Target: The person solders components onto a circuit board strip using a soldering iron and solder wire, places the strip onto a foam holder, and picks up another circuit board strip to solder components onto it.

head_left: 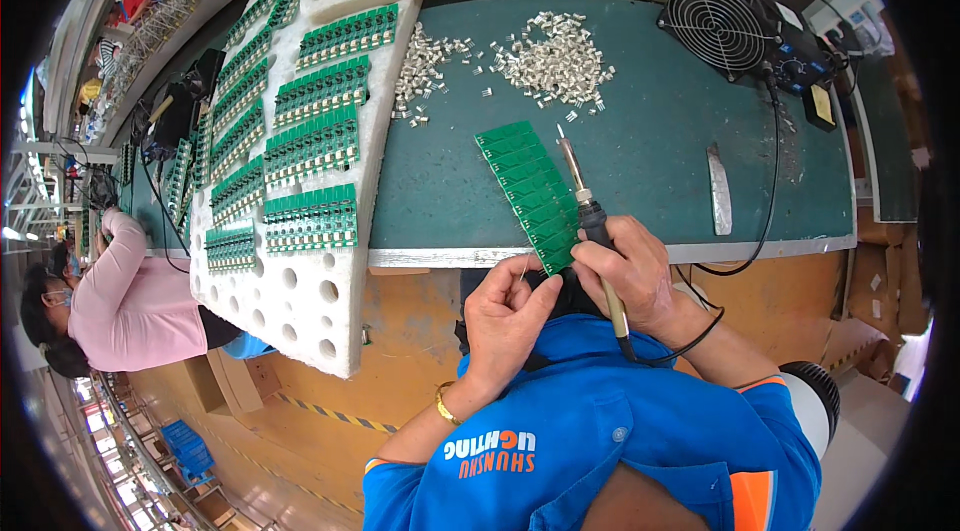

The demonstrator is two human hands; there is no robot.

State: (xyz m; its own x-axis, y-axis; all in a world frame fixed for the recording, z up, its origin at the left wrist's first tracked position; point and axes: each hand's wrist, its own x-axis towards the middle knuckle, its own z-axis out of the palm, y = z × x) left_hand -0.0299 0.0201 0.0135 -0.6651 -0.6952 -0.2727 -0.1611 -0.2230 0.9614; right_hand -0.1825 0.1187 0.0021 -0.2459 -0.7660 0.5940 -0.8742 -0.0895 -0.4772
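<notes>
A green circuit board panel [530,193] is held tilted over the table's front edge, its near end between my two hands. My right hand [632,276] is closed around a soldering iron [592,218], whose metal tip points away past the panel's right side. The right fingertips also touch the panel's edge. My left hand [508,311] is closed in a pinch at the panel's near corner, with a thin strand of solder wire [525,268] showing at its fingertips. Whether the left thumb grips the panel too is hard to tell.
White foam trays [345,306] with rows of populated circuit boards [312,218] stand at left. Loose silvery components [555,61] lie in heaps on the green table [450,191]. A black fan [715,16], a cable and a metal strip [719,191] are at right. A person in pink [140,306] sits left.
</notes>
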